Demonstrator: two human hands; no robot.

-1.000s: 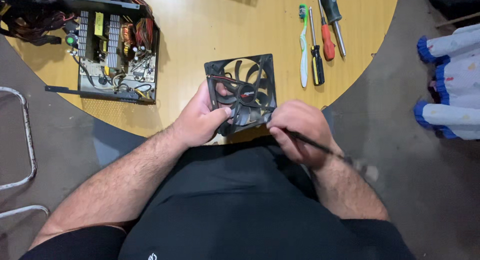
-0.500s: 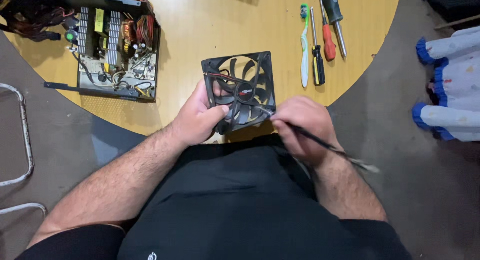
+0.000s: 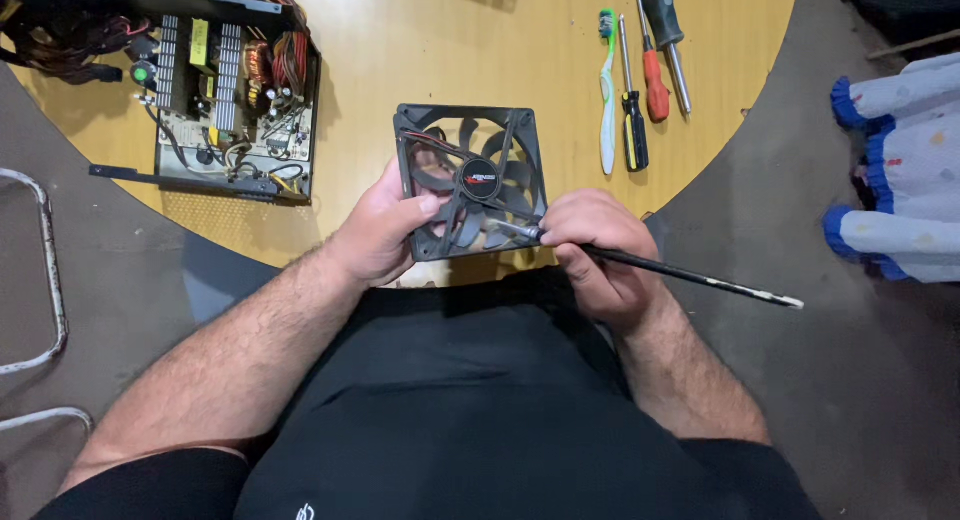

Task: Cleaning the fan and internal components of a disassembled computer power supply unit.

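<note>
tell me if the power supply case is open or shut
Open. The power supply on the table has no cover on top: its circuit board, coils, heat sinks and wires are all exposed from above.

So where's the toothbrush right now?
The toothbrush lies on the round table, upper right of the head view, just left of the screwdrivers and beyond the fan.

Brushing at a square black fan over the table edge

My left hand grips the black fan by its left side; my right hand pinches a thin black brush, its tip on the blades. On the round wooden table I see an opened power supply, a toothbrush and screwdrivers.
</note>
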